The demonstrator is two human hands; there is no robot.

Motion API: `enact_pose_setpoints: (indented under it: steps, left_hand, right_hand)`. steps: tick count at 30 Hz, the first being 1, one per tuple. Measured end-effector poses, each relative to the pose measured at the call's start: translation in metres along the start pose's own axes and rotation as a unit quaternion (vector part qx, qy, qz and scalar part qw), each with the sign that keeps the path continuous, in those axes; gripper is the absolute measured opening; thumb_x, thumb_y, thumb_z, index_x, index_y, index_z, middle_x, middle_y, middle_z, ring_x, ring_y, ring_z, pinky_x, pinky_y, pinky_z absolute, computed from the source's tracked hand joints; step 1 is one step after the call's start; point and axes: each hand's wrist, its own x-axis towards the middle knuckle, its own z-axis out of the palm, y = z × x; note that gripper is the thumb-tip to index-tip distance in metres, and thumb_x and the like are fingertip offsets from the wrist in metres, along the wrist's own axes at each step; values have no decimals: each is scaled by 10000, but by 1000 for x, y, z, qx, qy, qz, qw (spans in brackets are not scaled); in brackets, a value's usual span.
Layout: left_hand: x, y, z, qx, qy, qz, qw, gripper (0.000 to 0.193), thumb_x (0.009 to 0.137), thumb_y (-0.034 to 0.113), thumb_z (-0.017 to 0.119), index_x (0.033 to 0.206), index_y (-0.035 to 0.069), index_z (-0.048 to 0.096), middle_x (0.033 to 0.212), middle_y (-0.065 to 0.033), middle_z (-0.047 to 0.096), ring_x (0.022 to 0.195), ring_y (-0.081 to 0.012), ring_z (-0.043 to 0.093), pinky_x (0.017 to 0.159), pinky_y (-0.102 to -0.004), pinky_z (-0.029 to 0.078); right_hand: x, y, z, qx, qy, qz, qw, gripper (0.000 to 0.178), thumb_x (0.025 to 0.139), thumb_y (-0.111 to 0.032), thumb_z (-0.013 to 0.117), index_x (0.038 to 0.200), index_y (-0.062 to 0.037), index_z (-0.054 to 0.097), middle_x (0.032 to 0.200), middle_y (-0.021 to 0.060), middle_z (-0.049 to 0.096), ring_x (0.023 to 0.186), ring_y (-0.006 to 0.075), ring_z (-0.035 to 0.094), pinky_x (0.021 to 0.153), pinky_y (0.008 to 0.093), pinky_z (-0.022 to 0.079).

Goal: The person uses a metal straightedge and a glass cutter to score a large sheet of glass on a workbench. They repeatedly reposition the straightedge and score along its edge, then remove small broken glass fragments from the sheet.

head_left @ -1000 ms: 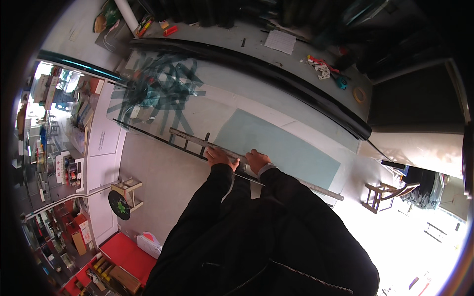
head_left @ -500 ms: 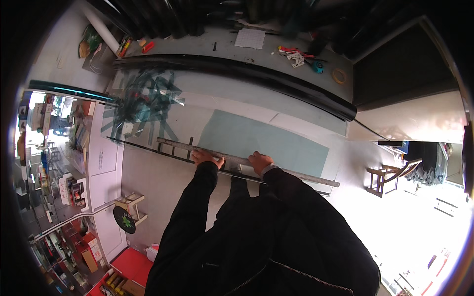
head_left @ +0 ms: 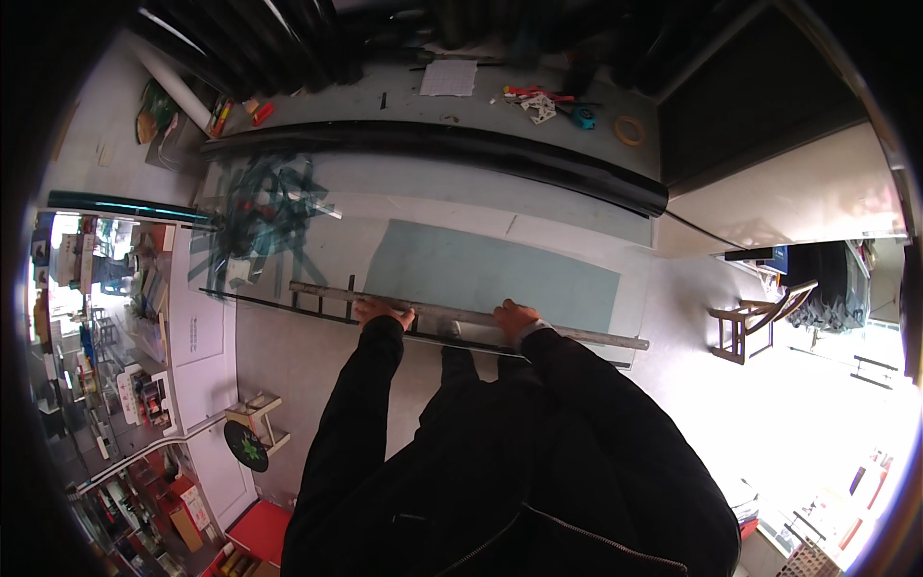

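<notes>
A long, thin greyish tube point(head_left: 596, 337) lies across the near side of the table, along the near edge of a flat blue-green sheet point(head_left: 481, 264). My left hand point(head_left: 385, 313) is closed over the tube left of its middle, fingers curled. Farther right, my right hand point(head_left: 517, 319) grips the same tube, its fingers bent over the top. The undersides of both hands are hidden. Just below the tube runs a thin dark frame edge point(head_left: 312, 313) with short crosspieces.
A thick black roll point(head_left: 433, 139) spans the table's far side. Tangled dark film strips point(head_left: 264, 207) lie at left. Behind the roll are a white paper point(head_left: 449, 78), a teal tape measure point(head_left: 584, 117) and a tape ring point(head_left: 630, 131). A stool point(head_left: 252, 428) and wooden chair point(head_left: 745, 322) stand on the floor.
The view has shifted, so the table sits farther left in it. My right hand is a little farther right along the tube, and the gap between my hands is wider.
</notes>
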Motion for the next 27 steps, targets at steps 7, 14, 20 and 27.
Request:
enact_pose_setpoints:
  steps: [7,14,20,27]
  left_hand:
    - [-4,0,-4,11,-7,5,1000,1276,698,760,709,1567,-15,188,1622,-268,161,1486,-409,238,1167,-510,328]
    - [-28,5,-15,15,66,63,996,1044,755,642,730,1477,-13,356,1499,-181,365,1434,-370,308,1119,-515,364]
    - [-40,21,1,-56,159,143,975,813,784,395,781,1420,44,417,1478,-165,336,1391,-389,336,1087,-529,385]
    - [-61,50,15,-58,204,219,952,878,786,448,768,1479,84,370,1547,-180,257,1423,-442,270,1107,-560,361]
  right_hand:
    - [-13,13,5,-7,10,4,1000,251,867,-113,574,1116,-115,602,1177,167,576,1014,378,679,818,494,565]
    - [-15,14,3,-13,8,-2,1000,237,891,-132,562,1124,-122,604,1166,160,582,1004,375,685,808,492,566]
    - [-13,13,1,-9,0,9,1000,241,913,-141,541,1145,-122,603,1174,160,581,1002,382,683,811,493,566]
    - [-15,12,-3,-15,-9,14,1000,251,917,-149,532,1157,-123,601,1181,170,579,1006,383,683,813,493,566]
